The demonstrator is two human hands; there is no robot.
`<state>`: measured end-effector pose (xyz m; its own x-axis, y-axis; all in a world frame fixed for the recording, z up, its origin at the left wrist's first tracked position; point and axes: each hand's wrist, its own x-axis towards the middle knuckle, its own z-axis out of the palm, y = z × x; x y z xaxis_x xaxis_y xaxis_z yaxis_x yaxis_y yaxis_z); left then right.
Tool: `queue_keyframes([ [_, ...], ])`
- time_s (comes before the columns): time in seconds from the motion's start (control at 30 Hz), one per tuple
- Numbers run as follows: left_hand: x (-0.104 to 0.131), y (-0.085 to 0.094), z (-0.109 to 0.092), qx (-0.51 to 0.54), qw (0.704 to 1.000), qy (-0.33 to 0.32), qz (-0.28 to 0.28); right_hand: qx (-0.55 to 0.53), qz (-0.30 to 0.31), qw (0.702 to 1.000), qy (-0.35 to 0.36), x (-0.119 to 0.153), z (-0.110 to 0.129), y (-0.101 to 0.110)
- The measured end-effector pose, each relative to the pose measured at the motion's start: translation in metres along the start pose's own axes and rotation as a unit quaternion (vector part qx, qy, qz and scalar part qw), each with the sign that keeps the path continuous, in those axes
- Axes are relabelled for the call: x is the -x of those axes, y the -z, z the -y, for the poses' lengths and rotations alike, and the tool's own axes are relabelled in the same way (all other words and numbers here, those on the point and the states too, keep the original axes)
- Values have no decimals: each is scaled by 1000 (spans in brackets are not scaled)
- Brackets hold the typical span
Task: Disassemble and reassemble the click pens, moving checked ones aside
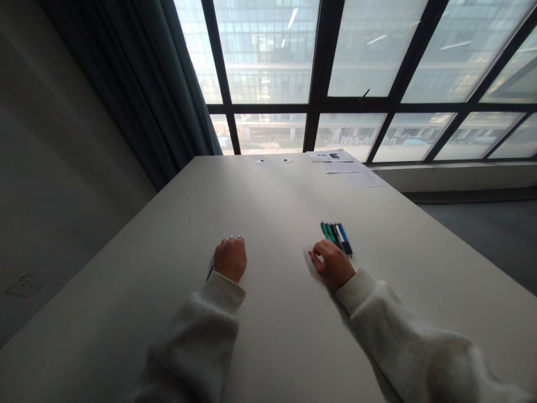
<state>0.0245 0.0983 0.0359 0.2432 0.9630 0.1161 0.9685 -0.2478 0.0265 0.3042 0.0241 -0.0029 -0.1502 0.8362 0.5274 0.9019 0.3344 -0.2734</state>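
Note:
My left hand is closed in a fist on the table, palm down. Small silver pen ends poke out past its knuckles, and a thin dark tip shows by the wrist, so it grips pens mostly hidden under the fingers. To the right, my right hand hovers at or just above the tabletop with curled fingers; a gap shows between thumb and forefinger, and I see nothing in it. Just beyond it lies a side-by-side row of several pens, green, black, white and blue, their near left ends partly covered by this hand.
Both hands are over a long white table. Printed papers lie at its far right corner. Two small white pieces with dark spots are near the far edge. A dark curtain hangs left; large windows stand behind.

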Motion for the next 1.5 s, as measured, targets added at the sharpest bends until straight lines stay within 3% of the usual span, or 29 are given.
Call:
queue_keyframes([
  [0.43, 5, 5, -10, 22, 999, 20, 10, -48, 21, 999, 12, 2, 2, 4],
  [0.6, 6, 17, -33, 117, 991, -65, 23, -102, 16, 995, -6, 0, 13, 9],
  [0.67, 11, 27, -46, 169, 978, -120, 35, -163, 14, 986, -36, -3, 22, 17],
  [0.73, 19, 38, -57, 222, 959, -171, 42, -291, 22, 953, -83, -7, 31, 28],
  [0.8, 27, 49, -65, 339, 914, -222, 30, -393, 43, 913, -98, -12, 40, 41],
  [0.9, 37, 65, -69, 419, 870, -260, 27, -463, 66, 878, -106, -17, 48, 62],
  [1.0, 42, 81, -65, 469, 846, -252, 28, -496, 51, 858, -121, -20, 51, 84],
  [1.13, 45, 104, -50, 502, 842, -194, 22, -512, -7, 849, -129, -23, 50, 111],
  [1.2, 47, 114, -42, 539, 826, -163, 18, -514, -33, 847, -133, -24, 49, 120],
  [1.33, 52, 128, -31, 612, 779, -139, 12, -514, -70, 843, -142, -24, 52, 129],
  [1.5, 55, 135, -27, 652, 749, -117, -9, -503, -84, 848, -145, -23, 55, 133],
])
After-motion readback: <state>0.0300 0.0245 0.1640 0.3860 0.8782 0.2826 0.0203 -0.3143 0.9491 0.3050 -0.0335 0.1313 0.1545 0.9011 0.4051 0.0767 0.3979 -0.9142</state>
